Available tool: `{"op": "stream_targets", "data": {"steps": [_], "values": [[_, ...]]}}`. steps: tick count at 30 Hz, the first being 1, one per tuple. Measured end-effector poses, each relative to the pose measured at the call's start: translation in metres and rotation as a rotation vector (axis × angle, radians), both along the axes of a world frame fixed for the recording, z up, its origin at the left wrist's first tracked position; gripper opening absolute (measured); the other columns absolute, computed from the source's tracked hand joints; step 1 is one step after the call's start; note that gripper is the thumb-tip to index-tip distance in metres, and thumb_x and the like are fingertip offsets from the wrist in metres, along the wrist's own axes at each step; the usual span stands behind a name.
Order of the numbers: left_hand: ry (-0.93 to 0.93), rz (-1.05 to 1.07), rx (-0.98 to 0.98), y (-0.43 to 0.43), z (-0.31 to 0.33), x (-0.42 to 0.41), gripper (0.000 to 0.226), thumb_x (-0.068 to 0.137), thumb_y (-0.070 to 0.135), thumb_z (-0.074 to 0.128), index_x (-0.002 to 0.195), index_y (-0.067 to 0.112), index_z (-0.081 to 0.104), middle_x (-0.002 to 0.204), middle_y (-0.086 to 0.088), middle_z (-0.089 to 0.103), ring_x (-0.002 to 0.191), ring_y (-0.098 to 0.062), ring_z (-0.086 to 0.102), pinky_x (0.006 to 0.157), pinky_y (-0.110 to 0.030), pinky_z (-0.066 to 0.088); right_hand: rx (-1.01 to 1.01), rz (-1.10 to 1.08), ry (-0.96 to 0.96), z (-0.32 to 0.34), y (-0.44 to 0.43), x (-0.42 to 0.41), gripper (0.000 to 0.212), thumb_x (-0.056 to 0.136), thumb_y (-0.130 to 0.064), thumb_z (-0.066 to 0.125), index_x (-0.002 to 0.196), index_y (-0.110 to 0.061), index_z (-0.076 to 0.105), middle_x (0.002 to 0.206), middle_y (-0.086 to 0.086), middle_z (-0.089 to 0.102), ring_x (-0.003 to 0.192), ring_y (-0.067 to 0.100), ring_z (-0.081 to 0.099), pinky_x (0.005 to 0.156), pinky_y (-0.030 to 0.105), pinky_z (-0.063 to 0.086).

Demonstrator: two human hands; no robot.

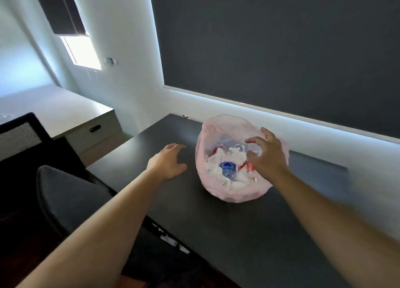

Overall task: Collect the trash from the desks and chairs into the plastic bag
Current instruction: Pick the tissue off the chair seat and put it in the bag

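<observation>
My spread right hand [267,155] is hovering over the pink plastic bag [238,192] holding crumpled tissues [236,155] and a bottle [227,168]; my left hand [168,161], at nine o'clock, is resting released on the desk [238,233].

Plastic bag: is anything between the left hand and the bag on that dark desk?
Nothing visible. The left hand rests open on the dark desk, with only bare desktop between it and the pink plastic bag. The right hand is already over the bag's open mouth, above the bottle and crumpled paper.
</observation>
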State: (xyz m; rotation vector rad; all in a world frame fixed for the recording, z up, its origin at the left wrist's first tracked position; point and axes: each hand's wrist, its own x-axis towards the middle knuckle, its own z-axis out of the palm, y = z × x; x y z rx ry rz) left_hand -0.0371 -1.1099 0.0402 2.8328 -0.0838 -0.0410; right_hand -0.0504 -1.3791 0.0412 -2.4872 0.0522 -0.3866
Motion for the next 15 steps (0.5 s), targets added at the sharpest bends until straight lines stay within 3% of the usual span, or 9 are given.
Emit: {"op": "stream_targets", "data": {"steps": [5, 9, 12, 15], "values": [[0.082, 0.27, 0.178, 0.04, 0.01, -0.066, 0.053, 0.085, 0.038, 0.055, 0.136, 0.031, 0.044, 0.142, 0.0, 0.046, 0.131, -0.023, 0.042, 0.102, -0.038, 0.039, 0.166, 0.404, 0.18, -0.011, 0.047, -0.046, 0.025, 0.087, -0.023, 0.062, 0.112, -0.022, 0.065, 0.136, -0.004, 0.049, 0.128, 0.013, 0.045, 0.1, 0.018, 0.028], [0.062, 0.466, 0.241, 0.071, 0.013, -0.125, 0.05, 0.084, 0.042, 0.057, 0.132, 0.028, 0.05, 0.139, -0.003, 0.05, 0.13, -0.026, 0.04, 0.102, -0.039, 0.036, 0.281, 0.631, 0.464, -0.025, 0.096, -0.093, 0.025, 0.086, -0.034, 0.062, 0.11, -0.032, 0.063, 0.11, -0.009, 0.06, 0.107, 0.01, 0.057, 0.086, 0.023, 0.043], [0.047, 0.575, 0.202, 0.087, 0.002, -0.165, 0.051, 0.082, 0.044, 0.057, 0.129, 0.025, 0.055, 0.138, -0.006, 0.051, 0.134, -0.024, 0.037, 0.107, -0.036, 0.032, 0.338, 0.79, 0.626, -0.044, 0.132, -0.125, 0.023, 0.085, -0.037, 0.062, 0.107, -0.032, 0.065, 0.105, -0.009, 0.066, 0.096, 0.009, 0.062, 0.095, 0.031, 0.047], [0.02, 0.708, 0.035, 0.095, -0.01, -0.191, 0.061, 0.084, 0.043, 0.055, 0.139, 0.018, 0.046, 0.157, -0.006, 0.021, 0.148, -0.024, 0.007, 0.118, -0.037, 0.014, 0.494, 0.87, 0.772, -0.06, 0.163, -0.158, 0.023, 0.093, -0.038, 0.049, 0.113, -0.041, 0.06, 0.126, -0.013, 0.056, 0.118, 0.005, 0.051, 0.11, 0.03, 0.036]]}}
